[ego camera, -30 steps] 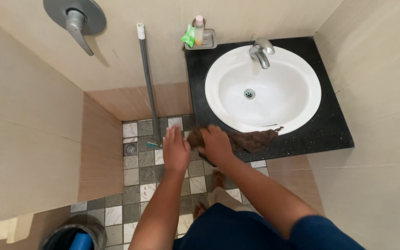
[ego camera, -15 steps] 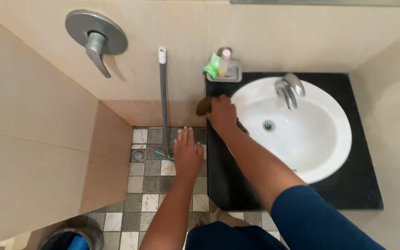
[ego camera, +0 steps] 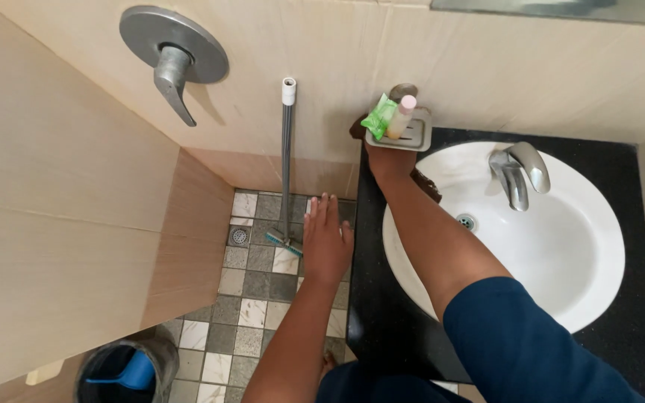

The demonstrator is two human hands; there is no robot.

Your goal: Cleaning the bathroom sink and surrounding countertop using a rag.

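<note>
1. Brown cloth [ego camera: 425, 183]: barely visible, a dark scrap showing at the right wrist against the sink rim, and another bit [ego camera: 355, 128] past the fingers by the wall; pressed on the black counter [ego camera: 382, 313] at its back left corner, beneath the metal soap tray [ego camera: 412, 136].
2. Nearest: left hand [ego camera: 327, 240], flat and open, fingers spread, holding nothing, hovering at the counter's left edge over the tiled floor [ego camera: 255, 298]; well short of the cloth, which lies ahead and to its right.
3. Further on: right hand [ego camera: 388, 160], stretched along the counter between the white sink [ego camera: 561, 254] and the wall, on the cloth itself; grip mostly hidden by the tray, so open or closed cannot be told.
4. Cloth's long axis: seemingly running from wall toward basin, along the forearm.
5. Farthest: green packet [ego camera: 378, 116] and pink-capped bottle [ego camera: 400, 116] on the tray; grey-handled squeegee [ego camera: 287, 157] leaning on the wall to the left.
</note>
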